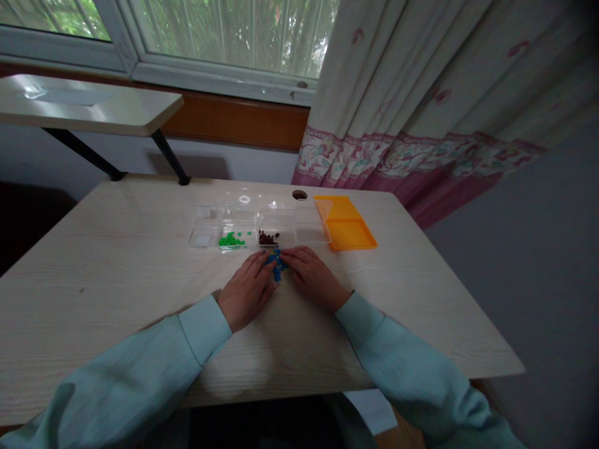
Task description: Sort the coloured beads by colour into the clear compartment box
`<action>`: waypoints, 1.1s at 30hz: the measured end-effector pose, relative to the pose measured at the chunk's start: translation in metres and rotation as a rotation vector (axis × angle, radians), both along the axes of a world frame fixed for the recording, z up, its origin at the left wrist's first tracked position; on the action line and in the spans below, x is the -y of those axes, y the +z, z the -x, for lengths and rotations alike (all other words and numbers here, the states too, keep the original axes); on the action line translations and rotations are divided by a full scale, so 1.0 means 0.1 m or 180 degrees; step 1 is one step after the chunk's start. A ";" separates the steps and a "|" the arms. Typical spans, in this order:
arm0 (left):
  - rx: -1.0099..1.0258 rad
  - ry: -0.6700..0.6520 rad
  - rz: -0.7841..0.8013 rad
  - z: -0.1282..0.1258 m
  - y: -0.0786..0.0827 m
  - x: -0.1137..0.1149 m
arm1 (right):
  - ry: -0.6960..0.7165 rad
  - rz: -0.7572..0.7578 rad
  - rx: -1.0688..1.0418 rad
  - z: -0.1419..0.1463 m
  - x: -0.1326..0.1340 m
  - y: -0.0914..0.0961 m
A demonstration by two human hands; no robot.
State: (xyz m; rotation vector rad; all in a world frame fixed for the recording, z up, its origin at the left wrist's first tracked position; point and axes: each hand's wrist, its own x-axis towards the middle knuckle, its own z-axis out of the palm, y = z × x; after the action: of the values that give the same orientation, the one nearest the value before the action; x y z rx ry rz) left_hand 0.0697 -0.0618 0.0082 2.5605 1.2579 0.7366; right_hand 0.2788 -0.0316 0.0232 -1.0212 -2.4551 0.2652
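Observation:
A small pile of blue pieces [277, 262], with a bit of yellow among them, lies on the table between my two hands. My left hand [249, 288] rests at the pile's left side, fingers stretched out and touching it. From the right, my right hand [314, 274] lies low over the table, its extended fingertips at the pile's edge. Just beyond stands a clear plastic compartment box [309, 234]. Green pieces [231, 239] sit in one of its front compartments, dark brown pieces [267, 238] in another. The pieces are too small to tell their kind.
An orange tray [350, 232] lies at the box's right end, partly under clear plastic. The wooden table [140, 262] has a round hole [299, 195] near its back edge. A raised shelf [88, 109] stands back left; a curtain [393, 125] hangs behind the right side.

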 end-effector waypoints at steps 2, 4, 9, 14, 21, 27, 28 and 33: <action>-0.0002 -0.0005 0.0002 0.00 0.01 0.00 | 0.0056 0.0040 -0.0029 0.00 0.00 0.01; 0.0020 -0.0022 -0.0006 0.01 0.01 -0.01 | 0.0021 0.0068 -0.0072 0.00 0.00 0.01; 0.0011 -0.0036 0.0007 0.01 0.00 -0.01 | 0.0102 0.0079 -0.0095 0.01 0.00 -0.01; -0.0003 -0.0013 -0.0004 0.01 0.02 -0.02 | -0.0079 0.0074 -0.0225 -0.06 -0.02 0.02; -0.0195 -0.0062 -0.0090 0.02 0.02 -0.10 | -0.0571 0.0077 -0.0251 -0.20 -0.07 0.00; -0.0271 -0.0195 -0.0039 0.01 0.03 -0.13 | -0.0108 0.0083 -0.0222 -0.09 -0.02 0.04; -0.0266 -0.0217 -0.0023 0.00 0.04 -0.12 | -0.0172 0.0061 -0.0250 -0.10 -0.02 0.05; -0.0166 -0.0244 0.0010 0.01 0.07 -0.11 | -0.0874 -0.0101 -0.0222 -0.24 -0.07 0.06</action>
State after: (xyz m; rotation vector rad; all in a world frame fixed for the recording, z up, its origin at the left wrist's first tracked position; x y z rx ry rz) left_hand 0.0692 -0.0503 0.0148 2.6252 1.1673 0.6563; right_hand 0.3029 -0.0245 0.0295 -1.2953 -2.2172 0.1677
